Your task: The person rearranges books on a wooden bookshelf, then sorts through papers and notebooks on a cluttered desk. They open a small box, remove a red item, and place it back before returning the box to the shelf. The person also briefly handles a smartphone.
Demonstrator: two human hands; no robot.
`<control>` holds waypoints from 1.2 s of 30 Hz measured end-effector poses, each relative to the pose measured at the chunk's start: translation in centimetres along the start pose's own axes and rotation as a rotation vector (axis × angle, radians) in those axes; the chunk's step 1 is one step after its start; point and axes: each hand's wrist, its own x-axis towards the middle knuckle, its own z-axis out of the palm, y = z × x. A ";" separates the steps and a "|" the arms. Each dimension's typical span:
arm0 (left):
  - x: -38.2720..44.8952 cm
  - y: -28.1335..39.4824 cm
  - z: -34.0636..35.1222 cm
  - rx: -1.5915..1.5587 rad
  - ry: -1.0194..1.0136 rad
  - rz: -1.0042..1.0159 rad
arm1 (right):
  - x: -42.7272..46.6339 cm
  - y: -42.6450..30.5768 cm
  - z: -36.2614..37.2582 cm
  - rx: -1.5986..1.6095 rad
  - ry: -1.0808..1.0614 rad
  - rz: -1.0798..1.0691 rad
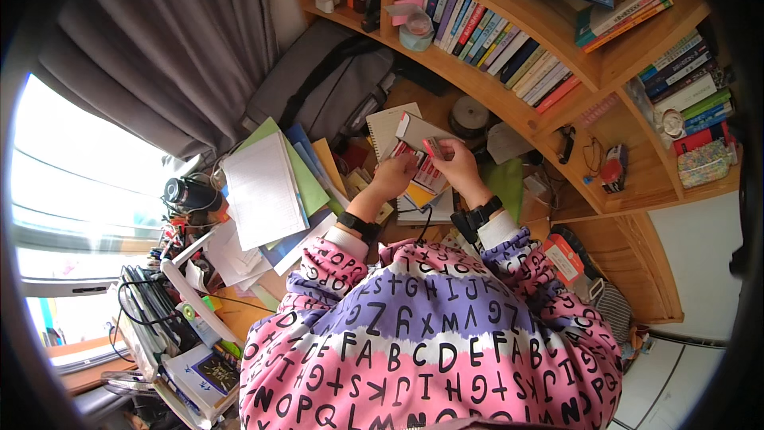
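My right hand (458,166) holds a small red and grey packet (431,147) between thumb and fingers. Just left of it, my left hand (395,174) is at the edge of an open shallow box (431,174) with several red and white packets inside; whether its fingers grip the box or a packet cannot be told. A grey-white lid or box panel (427,128) lies behind both hands. Beneath the box show a yellow item (419,196) and a spiral notebook (439,209). Another spiral notebook (391,121) is behind my left hand.
Papers (262,191) and coloured folders (310,155) are piled at the left, near a black cylindrical object (190,192). A grey bag (322,83) stands behind. A dark round container (469,116) sits below the wooden bookshelf (537,125). A black cable hangs near the notebook.
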 end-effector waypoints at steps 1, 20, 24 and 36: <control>-0.1 0.1 0.3 0.036 0.058 0.071 | -0.1 -0.1 -0.2 0.007 -0.002 -0.002; -0.3 -0.8 -0.1 -0.160 0.201 0.063 | 1.6 -2.5 1.8 -0.059 -0.162 -0.029; -0.5 0.0 -0.2 0.195 0.342 0.164 | 2.0 -2.4 3.1 -0.037 -0.094 -0.136; -1.1 1.1 0.4 0.394 0.405 0.142 | 1.7 -1.4 3.4 -0.165 -0.049 -0.259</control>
